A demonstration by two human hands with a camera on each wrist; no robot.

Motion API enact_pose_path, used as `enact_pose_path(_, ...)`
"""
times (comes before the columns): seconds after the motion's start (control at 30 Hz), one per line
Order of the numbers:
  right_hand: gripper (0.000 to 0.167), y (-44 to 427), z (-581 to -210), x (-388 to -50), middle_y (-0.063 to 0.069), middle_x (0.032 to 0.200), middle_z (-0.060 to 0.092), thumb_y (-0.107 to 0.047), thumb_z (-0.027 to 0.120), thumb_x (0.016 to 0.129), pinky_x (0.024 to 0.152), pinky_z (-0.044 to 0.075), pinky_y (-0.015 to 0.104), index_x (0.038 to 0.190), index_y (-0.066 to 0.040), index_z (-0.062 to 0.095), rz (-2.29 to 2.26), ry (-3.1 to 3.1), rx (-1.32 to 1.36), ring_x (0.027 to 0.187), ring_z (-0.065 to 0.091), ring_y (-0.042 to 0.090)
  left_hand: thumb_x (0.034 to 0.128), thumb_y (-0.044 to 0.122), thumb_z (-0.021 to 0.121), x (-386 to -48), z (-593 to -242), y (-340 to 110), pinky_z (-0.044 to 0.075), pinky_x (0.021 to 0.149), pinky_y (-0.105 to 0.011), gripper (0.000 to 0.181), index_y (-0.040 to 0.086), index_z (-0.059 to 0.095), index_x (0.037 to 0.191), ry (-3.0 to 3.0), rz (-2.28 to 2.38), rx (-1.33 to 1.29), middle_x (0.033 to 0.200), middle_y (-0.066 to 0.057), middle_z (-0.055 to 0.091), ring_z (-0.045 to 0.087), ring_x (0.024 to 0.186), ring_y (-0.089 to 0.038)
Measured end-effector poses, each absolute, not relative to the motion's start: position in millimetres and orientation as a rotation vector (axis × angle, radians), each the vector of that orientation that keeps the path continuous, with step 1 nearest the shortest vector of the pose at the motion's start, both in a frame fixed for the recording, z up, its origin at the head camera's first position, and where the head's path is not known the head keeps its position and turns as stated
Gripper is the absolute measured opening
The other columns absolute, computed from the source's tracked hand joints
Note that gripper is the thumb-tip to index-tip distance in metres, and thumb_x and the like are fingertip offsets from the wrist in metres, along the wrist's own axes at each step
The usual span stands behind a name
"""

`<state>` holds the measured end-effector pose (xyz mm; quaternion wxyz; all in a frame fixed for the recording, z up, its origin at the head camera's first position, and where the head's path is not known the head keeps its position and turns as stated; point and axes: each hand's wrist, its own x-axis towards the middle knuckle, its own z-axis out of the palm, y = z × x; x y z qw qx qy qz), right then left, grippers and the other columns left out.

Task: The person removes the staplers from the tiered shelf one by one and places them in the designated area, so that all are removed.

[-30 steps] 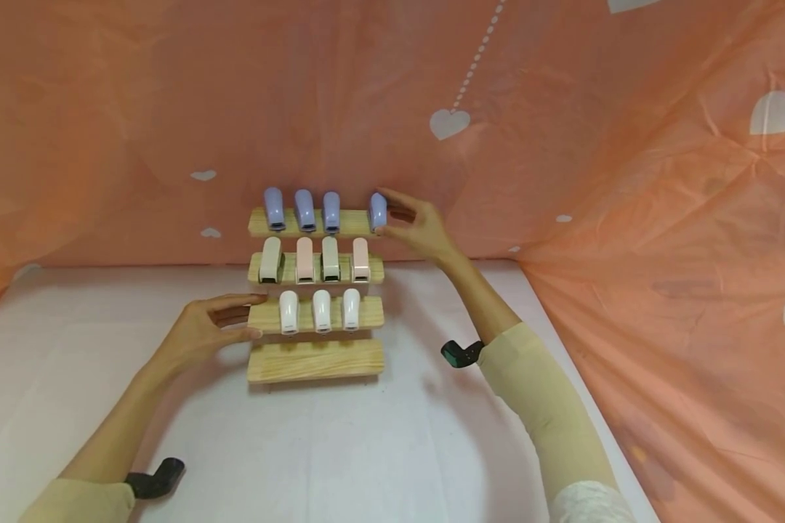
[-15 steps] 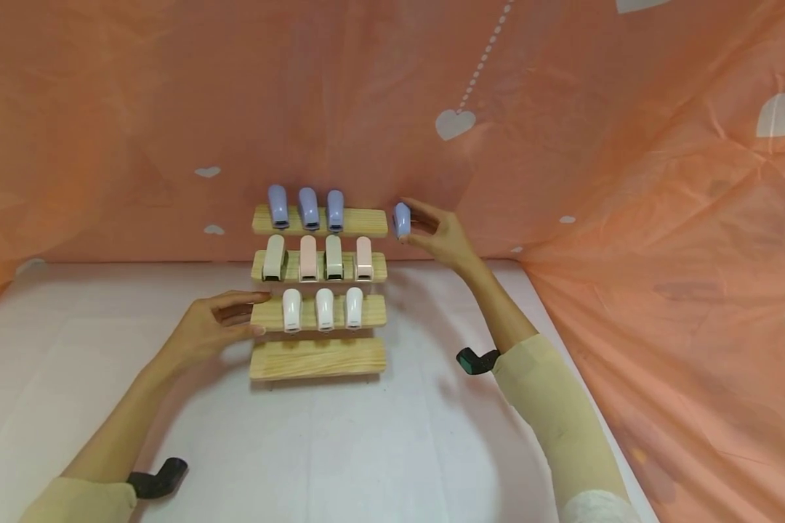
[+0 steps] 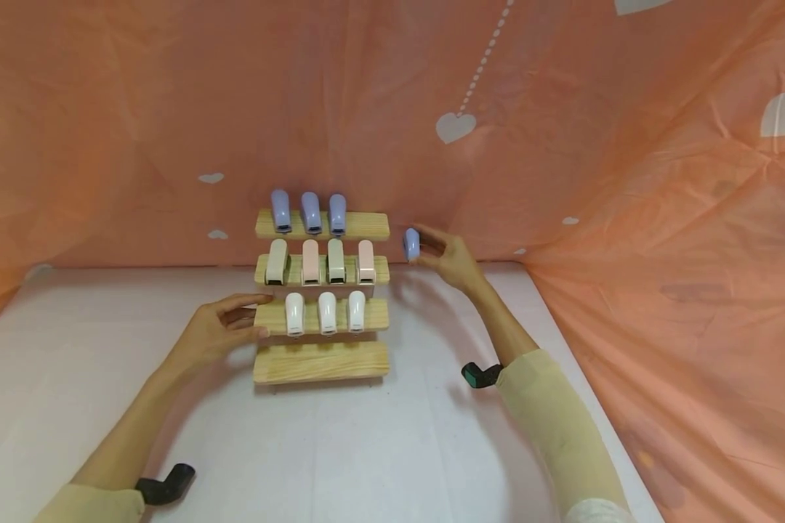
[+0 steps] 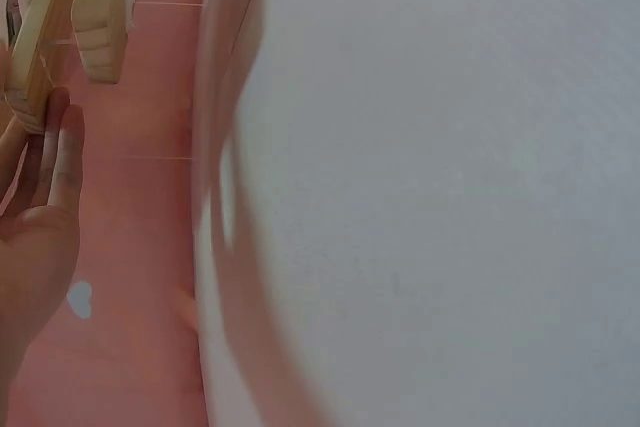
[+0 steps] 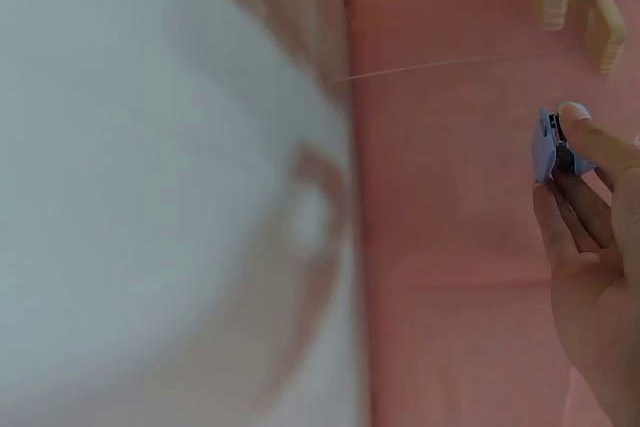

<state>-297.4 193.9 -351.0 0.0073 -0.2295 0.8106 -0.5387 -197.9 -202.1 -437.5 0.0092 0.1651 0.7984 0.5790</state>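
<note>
My right hand point(image 3: 454, 261) pinches a small purple stapler point(image 3: 411, 245) between thumb and fingertips, in the air just right of a stepped wooden rack point(image 3: 320, 363). In the right wrist view the stapler point(image 5: 545, 147) shows its dark underside between the thumb and fingers. At the rack's left side my left hand point(image 3: 212, 330) holds the end of the second board from the bottom, thumb in front and fingers behind. The left wrist view has these fingers point(image 4: 62, 162) against the board's end. Three purple staplers point(image 3: 310, 213) stand on the top board, toward its left.
On the board below the top one sit several pale green and pink staplers point(image 3: 310, 261). Three white staplers point(image 3: 328, 314) occupy the board under them. The bottom board is bare. A white tabletop point(image 3: 366, 450) surrounds the rack, with an orange-pink heart-printed sheet point(image 3: 562, 131) behind and at the sides.
My right hand has lifted the purple stapler off the right end of the top board, moving it right and then lower. The left hand stays at the rack.
</note>
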Motion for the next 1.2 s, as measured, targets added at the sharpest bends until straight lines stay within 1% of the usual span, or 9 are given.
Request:
enact_pose_path(0.1,0.063,199.7,-370.5,-306.1,0.028,0.141,0.049,0.015,0.071,0.083,0.098,0.052,0.035,0.141,0.009,0.048,-1.732,2.484,-0.726,0.125,0.053,0.042,0.0886,0.012,0.077,-198.3,-438.2,-202.0,0.052,0.09,-0.017,0.054,-0.001,0.056,0.136,2.488,1.82,0.526,0.137,-0.022,0.054,0.059,0.108,0.005)
enact_pose_path(0.3,0.064,207.4,-403.1,-314.7,0.023,0.141,0.053,0.01,0.074,0.083,0.094,0.053,0.029,0.142,0.002,0.051,-1.752,2.482,-0.678,0.126,0.055,0.036,0.0879,0.01,0.077,-198.2,-438.1,-201.4,0.052,0.089,-0.017,0.053,-0.002,0.057,0.136,2.492,1.824,0.54,0.136,-0.024,0.054,0.059,0.107,0.005)
enact_pose_path(0.5,0.062,208.3,-416.7,-313.0,0.024,0.137,0.056,0.011,0.074,0.082,0.098,0.051,0.033,0.14,0.004,0.052,-1.737,2.537,-0.666,0.124,0.057,0.036,0.0878,0.009,0.077,-198.6,-438.2,-199.9,0.052,0.089,-0.017,0.053,-0.004,0.056,0.135,2.47,1.856,0.536,0.136,-0.025,0.054,0.059,0.107,0.003)
enact_pose_path(0.67,0.063,206.8,-427.0,-314.5,0.024,0.137,0.055,0.009,0.076,0.081,0.098,0.051,0.034,0.139,0.005,0.052,-1.721,2.536,-0.651,0.123,0.057,0.037,0.0871,0.008,0.077,-198.6,-439.8,-200.6,0.053,0.088,-0.019,0.052,-0.005,0.058,0.133,2.481,1.852,0.555,0.133,-0.017,0.058,0.061,0.106,0.003)
enact_pose_path(0.73,0.063,206.0,-430.3,-314.4,0.024,0.138,0.055,0.008,0.076,0.082,0.099,0.051,0.036,0.14,0.005,0.051,-1.706,2.534,-0.634,0.124,0.056,0.037,0.0871,0.008,0.077,-198.6,-440.7,-200.9,0.053,0.089,-0.019,0.052,-0.005,0.057,0.133,2.477,1.854,0.555,0.133,-0.016,0.058,0.061,0.106,0.003)
enact_pose_path(0.9,0.064,205.1,-429.4,-307.9,0.025,0.14,0.052,0.004,0.075,0.085,0.104,0.047,0.044,0.143,0.006,0.048,-1.621,2.557,-0.611,0.127,0.053,0.038,0.0882,0.006,0.076,-197.9,-440.0,-200.4,0.054,0.088,-0.02,0.053,-0.007,0.055,0.135,2.426,1.888,0.561,0.134,-0.024,0.056,0.062,0.105,0.001)
enact_pose_path(1.0,0.062,206.5,-435.7,-309.6,0.024,0.138,0.054,0.002,0.076,0.085,0.104,0.047,0.045,0.141,0.006,0.049,-1.59,2.572,-0.6,0.126,0.054,0.037,0.0883,0.006,0.075,-198.1,-438.5,-200.4,0.055,0.085,-0.02,0.053,-0.006,0.055,0.135,2.413,1.893,0.559,0.134,-0.026,0.056,0.063,0.104,0.0)
enact_pose_path(1.1,0.061,208.4,-451.3,-316.7,0.022,0.133,0.058,0.002,0.078,0.083,0.103,0.048,0.042,0.139,0.003,0.053,-1.586,2.592,-0.578,0.123,0.057,0.034,0.0881,0.008,0.076,-197.8,-439.5,-201.6,0.055,0.087,-0.021,0.053,-0.004,0.056,0.136,2.413,1.883,0.544,0.135,-0.024,0.055,0.063,0.106,-0.001)
enact_pose_path(1.2,0.061,207.5,-457.0,-316.6,0.02,0.131,0.06,0.003,0.079,0.081,0.1,0.05,0.041,0.137,0.0,0.056,-1.565,2.608,-0.544,0.12,0.059,0.032,0.0878,0.012,0.077,-198.0,-440.0,-203.1,0.053,0.09,-0.021,0.055,-0.003,0.056,0.136,2.404,1.876,0.517,0.138,-0.022,0.054,0.061,0.11,-0.001)
